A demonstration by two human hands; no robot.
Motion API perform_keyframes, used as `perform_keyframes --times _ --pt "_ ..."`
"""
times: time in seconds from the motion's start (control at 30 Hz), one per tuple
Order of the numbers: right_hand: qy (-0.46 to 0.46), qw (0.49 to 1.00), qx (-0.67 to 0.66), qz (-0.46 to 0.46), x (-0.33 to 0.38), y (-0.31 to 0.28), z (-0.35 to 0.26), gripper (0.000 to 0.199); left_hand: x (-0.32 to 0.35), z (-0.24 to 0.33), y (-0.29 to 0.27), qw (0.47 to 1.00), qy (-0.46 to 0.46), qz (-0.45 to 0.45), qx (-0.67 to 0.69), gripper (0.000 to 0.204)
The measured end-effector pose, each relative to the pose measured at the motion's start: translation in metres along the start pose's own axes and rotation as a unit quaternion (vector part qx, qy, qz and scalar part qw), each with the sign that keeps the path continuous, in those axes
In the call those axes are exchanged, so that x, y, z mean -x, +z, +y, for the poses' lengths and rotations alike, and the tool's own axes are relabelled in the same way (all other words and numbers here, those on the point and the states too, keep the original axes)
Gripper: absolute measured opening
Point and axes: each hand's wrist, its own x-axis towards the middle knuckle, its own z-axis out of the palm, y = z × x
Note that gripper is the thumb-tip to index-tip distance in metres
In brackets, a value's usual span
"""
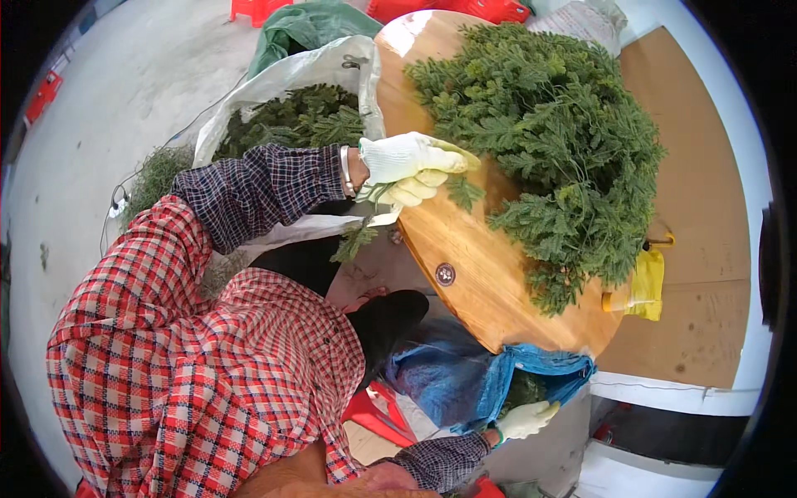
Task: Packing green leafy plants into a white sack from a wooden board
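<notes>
The left hand [411, 168], in a cream knitted work glove, sits just above the middle of the frame at the near edge of a round, varnished wooden tabletop [465, 266]. Its fingers are curled closed around the thin stems of a small bunch of feathery green sprigs [365, 228], whose tips hang down past the table edge toward the centre of the picture. A metal bangle [344, 170] circles the wrist, above a dark checked sleeve [257, 191].

The right hand [525, 419], also gloved in cream, is at the lower middle of the frame, below the table. Its fingers are closed on the rim of a blue plastic sack [490, 378] with greenery showing inside.

A large heap of the same feathery green foliage [552, 141] covers the upper right part of the tabletop. Upper left of centre, an open white woven sack [290, 79] holds more cuttings. A yellow plastic item [646, 286] lies at the table's right edge, and a red plastic stool [374, 415] stands below.
</notes>
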Motion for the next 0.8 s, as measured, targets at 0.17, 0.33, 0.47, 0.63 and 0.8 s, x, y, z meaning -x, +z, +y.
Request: perform_keyframes --times 0.17,0.33,0.47,0.63,0.8 --pt "-0.076 0.966 0.197 -0.151 -0.002 0.000 -0.033 0.045 0.007 -0.005 -0.004 0.997 -0.034 -0.021 0.072 0.013" --pt "-0.206 0.970 0.062 0.117 0.030 -0.080 -0.103 0.051 0.008 -0.015 0.000 0.994 -0.056 -0.060 0.066 0.037" --pt "-0.390 0.830 -0.376 -0.133 0.110 -0.073 -0.190 0.058 0.029 -0.026 0.012 0.991 -0.081 -0.067 0.086 0.026" --pt "-0.324 0.662 -0.563 -0.373 0.169 -0.050 -0.236 0.091 0.041 -0.035 0.033 0.998 0.005 -0.029 -0.052 0.036" --pt "-0.254 0.660 -0.476 -0.523 0.182 -0.061 -0.229 0.024 0.064 -0.012 0.010 0.994 -0.104 -0.020 -0.028 0.036"
